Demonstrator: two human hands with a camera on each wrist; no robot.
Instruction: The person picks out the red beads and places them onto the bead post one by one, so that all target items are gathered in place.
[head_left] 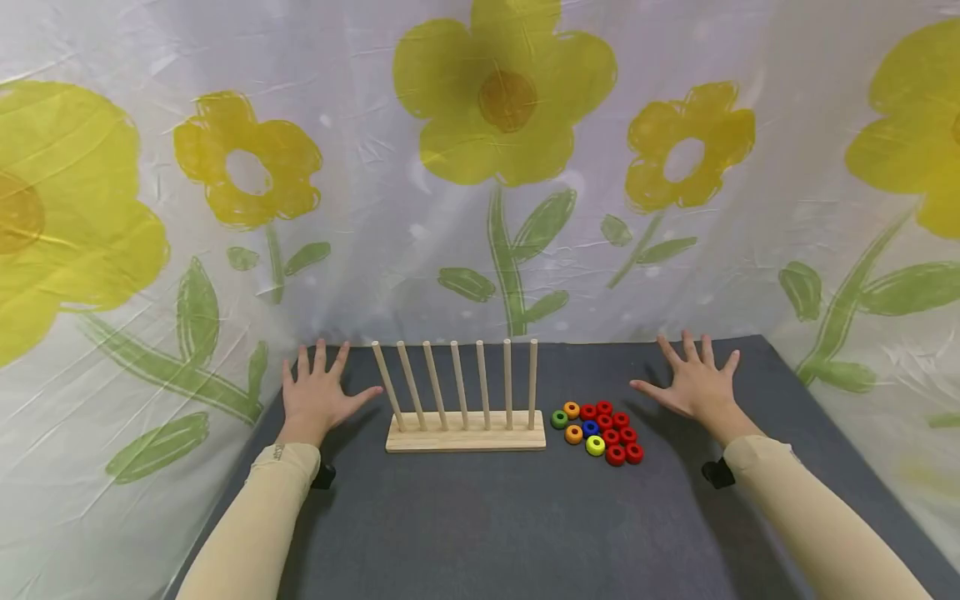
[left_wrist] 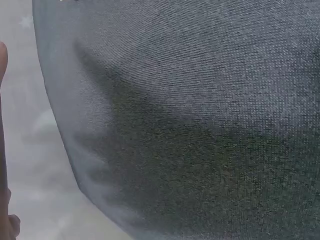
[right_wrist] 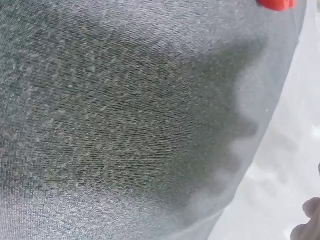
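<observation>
Where pegs [head_left: 459,385] stand: my left hand [head_left: 317,402] nearby, fingers spread.
Where rings [head_left: 605,428] lie: my right hand [head_left: 697,387] nearby, fingers spread.

Smooth wood and high gloss are standing out against matt weave.
Between the left fingers [head_left: 320,358] and the right fingers [head_left: 688,348], the peg rack [head_left: 467,444] is showing bare, smooth wood; nearer the right fingers, the rings [head_left: 610,442] are catching light on a glossy, lacquer-like surface. Below the fingers, the table cover [head_left: 480,521] is reading as matt cloth, coarsely woven. Beyond them, the backdrop [head_left: 367,250] is hanging thin, creased and faintly shiny; back from them, the sleeves [head_left: 251,521] are looking like matt cloth.
</observation>
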